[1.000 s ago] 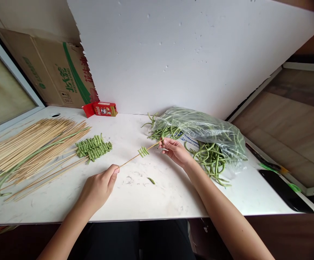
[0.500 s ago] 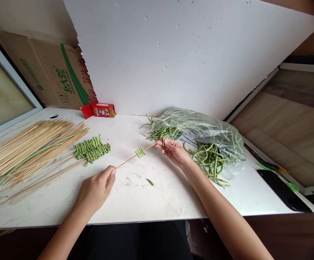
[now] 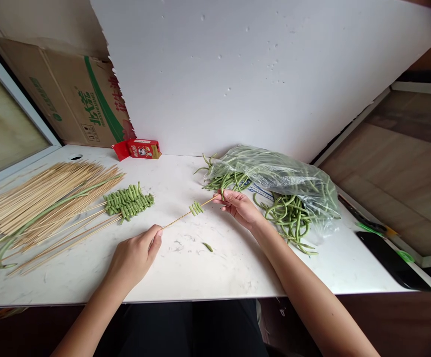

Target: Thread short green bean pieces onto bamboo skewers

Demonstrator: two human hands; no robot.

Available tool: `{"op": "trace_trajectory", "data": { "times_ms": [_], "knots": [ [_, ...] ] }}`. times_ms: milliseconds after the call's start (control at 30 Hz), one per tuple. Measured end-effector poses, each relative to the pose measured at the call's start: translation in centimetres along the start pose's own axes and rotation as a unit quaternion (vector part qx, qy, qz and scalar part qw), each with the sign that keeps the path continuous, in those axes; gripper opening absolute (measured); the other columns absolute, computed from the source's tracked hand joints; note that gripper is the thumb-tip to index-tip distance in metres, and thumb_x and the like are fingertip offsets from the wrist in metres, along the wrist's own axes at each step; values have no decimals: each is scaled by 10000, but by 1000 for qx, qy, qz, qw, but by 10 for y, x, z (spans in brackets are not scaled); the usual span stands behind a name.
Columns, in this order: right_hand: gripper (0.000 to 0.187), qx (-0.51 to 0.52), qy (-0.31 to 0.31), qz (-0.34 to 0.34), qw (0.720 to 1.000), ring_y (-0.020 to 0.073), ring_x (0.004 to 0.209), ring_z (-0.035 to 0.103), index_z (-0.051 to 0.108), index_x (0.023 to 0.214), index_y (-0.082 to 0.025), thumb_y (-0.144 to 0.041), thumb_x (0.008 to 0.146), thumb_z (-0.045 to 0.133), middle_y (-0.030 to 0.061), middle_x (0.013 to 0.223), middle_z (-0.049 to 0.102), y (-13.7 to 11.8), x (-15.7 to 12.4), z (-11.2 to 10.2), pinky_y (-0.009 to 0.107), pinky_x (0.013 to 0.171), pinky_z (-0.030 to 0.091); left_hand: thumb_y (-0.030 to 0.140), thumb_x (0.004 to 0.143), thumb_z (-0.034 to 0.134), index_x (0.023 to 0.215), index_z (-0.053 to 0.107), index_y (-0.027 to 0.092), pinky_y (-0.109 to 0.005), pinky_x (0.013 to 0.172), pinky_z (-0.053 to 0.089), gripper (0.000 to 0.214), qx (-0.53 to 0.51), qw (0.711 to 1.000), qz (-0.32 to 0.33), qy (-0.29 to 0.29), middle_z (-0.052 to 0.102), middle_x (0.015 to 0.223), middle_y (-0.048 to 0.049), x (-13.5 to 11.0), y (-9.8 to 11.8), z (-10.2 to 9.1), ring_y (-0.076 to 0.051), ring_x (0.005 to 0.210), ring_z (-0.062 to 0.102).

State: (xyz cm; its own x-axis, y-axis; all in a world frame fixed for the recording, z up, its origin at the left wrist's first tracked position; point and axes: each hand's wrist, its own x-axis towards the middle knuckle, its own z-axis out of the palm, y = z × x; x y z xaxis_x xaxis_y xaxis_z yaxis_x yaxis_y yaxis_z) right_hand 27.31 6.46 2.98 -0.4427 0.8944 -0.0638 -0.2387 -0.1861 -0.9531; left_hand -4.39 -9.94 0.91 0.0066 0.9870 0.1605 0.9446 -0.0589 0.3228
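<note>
My left hand (image 3: 138,254) is closed around the lower end of a thin bamboo skewer (image 3: 176,221), which slants up to the right. Several short green bean pieces (image 3: 196,208) are threaded across its upper half. At the skewer's tip, my right hand (image 3: 240,207) pinches a green bean (image 3: 222,194) between thumb and fingers; whether the tip has pierced it I cannot tell. One short bean piece (image 3: 208,247) lies loose on the table below. Left of the hands rest filled skewers with tightly packed bean pieces (image 3: 129,202).
A pile of bare skewers (image 3: 48,193) covers the table's left side, a long bean (image 3: 33,225) across it. At the right lies a clear bag (image 3: 275,168) spilling long beans (image 3: 290,218). A red box (image 3: 143,148) stands by the white board; a black phone (image 3: 392,260) lies far right.
The view has shifted slightly. Both hands keep almost the same pose, with the skewer and the bean at its tip held much as before.
</note>
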Motion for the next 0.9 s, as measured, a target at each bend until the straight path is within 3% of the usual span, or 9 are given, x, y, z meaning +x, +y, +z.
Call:
{"op": "trace_trajectory", "data": {
  "times_ms": [900],
  "knots": [
    [340,-18,-2,-2,1000,244,1147,753,830,1067,-253,-518,859,879,82,1197,819,5,4,-4,271,751,594,441,1116,302,1015,621,268,-284,589,296,376,-4,1000,2,-6,670,702,9,2,3,-3,-180,596,604]
  ]
}}
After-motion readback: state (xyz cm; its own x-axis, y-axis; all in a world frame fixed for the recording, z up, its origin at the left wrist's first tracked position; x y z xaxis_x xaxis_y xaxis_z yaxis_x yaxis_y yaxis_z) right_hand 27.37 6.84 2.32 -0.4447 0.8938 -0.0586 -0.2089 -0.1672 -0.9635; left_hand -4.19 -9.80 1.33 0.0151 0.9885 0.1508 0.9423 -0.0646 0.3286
